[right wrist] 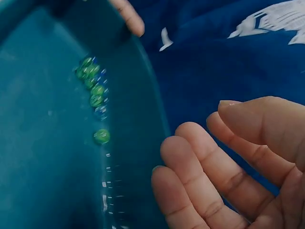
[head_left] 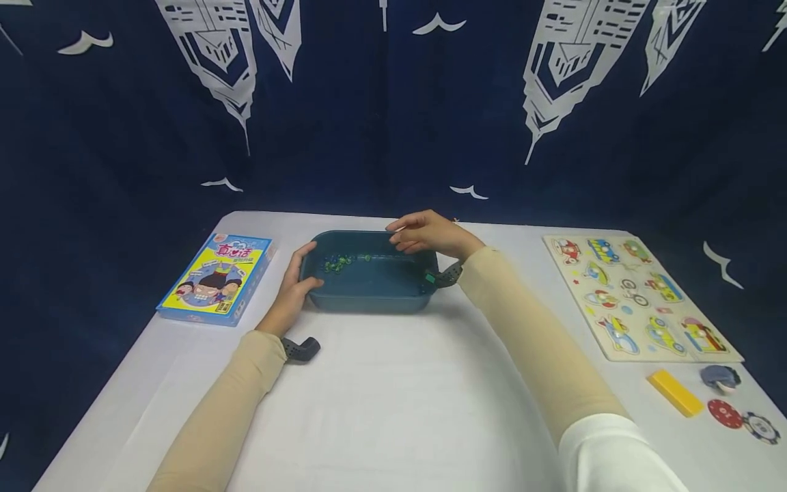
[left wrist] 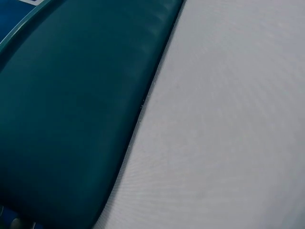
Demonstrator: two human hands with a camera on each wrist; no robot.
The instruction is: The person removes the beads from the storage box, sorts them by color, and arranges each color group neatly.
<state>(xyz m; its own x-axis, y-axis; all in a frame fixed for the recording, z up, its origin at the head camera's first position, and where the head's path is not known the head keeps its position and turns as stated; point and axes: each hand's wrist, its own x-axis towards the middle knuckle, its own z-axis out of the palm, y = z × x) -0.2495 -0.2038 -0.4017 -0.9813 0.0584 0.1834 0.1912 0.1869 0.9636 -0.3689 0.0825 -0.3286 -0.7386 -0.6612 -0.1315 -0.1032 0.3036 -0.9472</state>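
A dark teal plastic tub (head_left: pixel 371 301) sits at the far middle of the table. Green and blue glass marbles (head_left: pixel 337 262) lie clustered toward its back left; the right wrist view shows these marbles (right wrist: pixel 93 78) along the foot of a wall, one green marble (right wrist: pixel 101 136) a little apart. My left hand (head_left: pixel 292 290) grips the tub's left end, thumb over the rim; only a finger (right wrist: pixel 131 18) of it shows in the right wrist view. Over the back right rim hovers my right hand (head_left: pixel 433 234), fingers loosely bent, nothing held. The left wrist view shows the tub's side (left wrist: pixel 81 114), not the hand.
On the left lies a blue and yellow card-game box (head_left: pixel 215 280). A wooden picture puzzle board (head_left: pixel 639 297) is at the right, with a yellow block (head_left: pixel 675 393), a small grey-blue object (head_left: pixel 721 376), a red chip (head_left: pixel 725 414) and a black-and-white chip (head_left: pixel 761 428) below it.
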